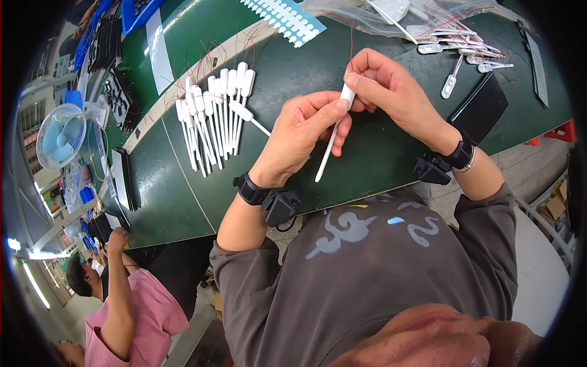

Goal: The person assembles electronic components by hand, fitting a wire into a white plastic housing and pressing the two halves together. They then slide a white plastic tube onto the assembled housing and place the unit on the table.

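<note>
Both my hands are closed on one white plastic stick (327, 155), which has a wide flat head and a thin stem. It tilts, with the stem pointing down toward me and a thin red wire (351, 46) rising from the head. My left hand (299, 131) pinches it where the head meets the stem. With thumb and fingers, my right hand (388, 88) grips the head's upper end, partly hiding it. To the left lie several similar white sticks (214, 116) in a loose row, thin wires trailing from their heads. One lone stick (242, 111) lies slantwise beside my left hand.
At the far right, open white stick shells (449, 85) and a clear plastic bag (358, 23) lie on the green table (177, 214). A black flat device (480, 110) is near my right wrist. A light-blue sheet of white stickers (287, 19) lies behind. A co-worker in pink (147, 306) is at left.
</note>
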A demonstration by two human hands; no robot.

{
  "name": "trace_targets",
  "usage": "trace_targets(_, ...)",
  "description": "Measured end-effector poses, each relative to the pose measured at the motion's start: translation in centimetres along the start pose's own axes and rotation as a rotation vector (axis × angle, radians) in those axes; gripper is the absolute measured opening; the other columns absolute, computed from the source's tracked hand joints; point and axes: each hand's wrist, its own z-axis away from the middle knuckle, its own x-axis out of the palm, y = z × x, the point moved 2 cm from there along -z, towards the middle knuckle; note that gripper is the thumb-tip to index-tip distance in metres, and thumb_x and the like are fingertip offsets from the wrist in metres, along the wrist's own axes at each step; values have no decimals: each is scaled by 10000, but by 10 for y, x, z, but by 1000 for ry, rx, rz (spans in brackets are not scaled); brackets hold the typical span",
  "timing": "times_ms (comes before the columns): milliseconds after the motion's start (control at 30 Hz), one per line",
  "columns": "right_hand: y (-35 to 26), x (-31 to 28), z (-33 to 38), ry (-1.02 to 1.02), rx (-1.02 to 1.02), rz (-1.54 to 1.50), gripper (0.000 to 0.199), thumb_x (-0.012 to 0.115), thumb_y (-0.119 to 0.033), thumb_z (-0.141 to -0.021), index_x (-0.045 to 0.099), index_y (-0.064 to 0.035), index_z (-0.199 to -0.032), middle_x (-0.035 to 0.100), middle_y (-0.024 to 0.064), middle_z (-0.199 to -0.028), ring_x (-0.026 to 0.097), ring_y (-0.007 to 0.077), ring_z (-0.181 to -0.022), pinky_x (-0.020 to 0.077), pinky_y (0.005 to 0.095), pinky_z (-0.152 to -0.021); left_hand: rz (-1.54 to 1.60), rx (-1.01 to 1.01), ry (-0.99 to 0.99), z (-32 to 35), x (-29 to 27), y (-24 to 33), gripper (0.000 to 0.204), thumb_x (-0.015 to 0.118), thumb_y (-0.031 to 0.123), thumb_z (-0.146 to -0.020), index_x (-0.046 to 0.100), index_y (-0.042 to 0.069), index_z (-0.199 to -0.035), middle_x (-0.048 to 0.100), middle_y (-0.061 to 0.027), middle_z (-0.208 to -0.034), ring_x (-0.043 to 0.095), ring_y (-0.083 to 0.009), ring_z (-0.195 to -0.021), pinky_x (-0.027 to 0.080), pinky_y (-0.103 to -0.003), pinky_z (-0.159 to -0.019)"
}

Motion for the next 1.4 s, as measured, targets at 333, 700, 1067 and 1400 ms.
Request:
trace_targets(333,3,3,1,-58,46,-38,132,567,-217,-1004,500,-103,-994,529,-68,-759,440,9,-620,309,184,-535,174,-163,-67,1,-1,1,424,490,309,-1041,620,-76,-1162,568,-24,-712,542,-104,-541,476,-238,-472)
trace_targets(700,-5,5,2,-52,173,-66,201,622,-256,-984,501,-97,-959,413,-86,-595,370,10,-511,278,201,-464,235,-217,-128,0,-2,-4,470,428,334,-1062,608,-86,-1172,560,-45,-684,539,-131,-488,474,-254,-446)
trace_targets(1067,3,3,-3,25,67,-74,207,600,-257,-1014,488,-88,-970,433,-57,-610,395,40,-517,334,214,-488,-1230,781,514,12,4,2,180,729,126,-884,684,43,-1038,673,-57,-808,622,-179,-595,505,-297,-538)
trace_targets(1400,-8,8,3,-23,-246,120,202,652,-129,-969,587,-32,-1133,590,10,-910,552,71,-753,446,207,-671,-1211,986,598,14,5,8,185,765,64,-807,672,55,-967,692,-58,-838,661,-229,-689,520,-324,-588)
